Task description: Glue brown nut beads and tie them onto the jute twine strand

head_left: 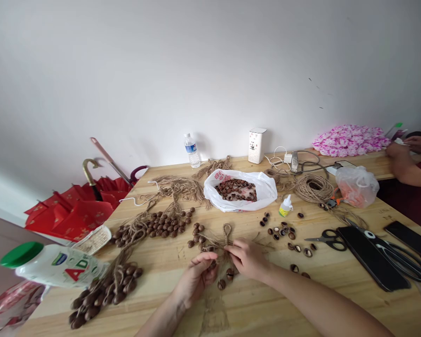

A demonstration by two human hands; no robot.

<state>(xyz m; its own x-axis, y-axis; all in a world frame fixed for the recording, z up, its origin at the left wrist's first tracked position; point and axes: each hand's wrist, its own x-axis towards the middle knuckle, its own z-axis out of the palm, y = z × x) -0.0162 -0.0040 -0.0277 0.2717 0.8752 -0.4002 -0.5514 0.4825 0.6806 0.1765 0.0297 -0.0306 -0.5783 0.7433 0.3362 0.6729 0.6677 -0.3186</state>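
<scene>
At the near middle of the table, my left hand (199, 276) is closed, its thumb and fingers pinched round a brown nut shell. My right hand (248, 258) rests close beside it, fingers closed on a bundle of twine strands. From that bundle a braided twine loop (227, 230) points away from me. Loose strands fan out to both sides. Two brown nut shells (221, 284) lie just below my hands, and a cluster of several shells (196, 234) sits at the upper left of them. Fingertip details are partly hidden.
A white plastic bag (240, 189) of shells stands ahead, with a small glue bottle (286, 206) near it. Scissors (331, 240), phones (373, 257) and a twine coil (314, 188) lie right. Finished-looking shell bunches (168, 223) and a white bottle (61, 264) sit left. Another person's arm (405, 161) shows far right.
</scene>
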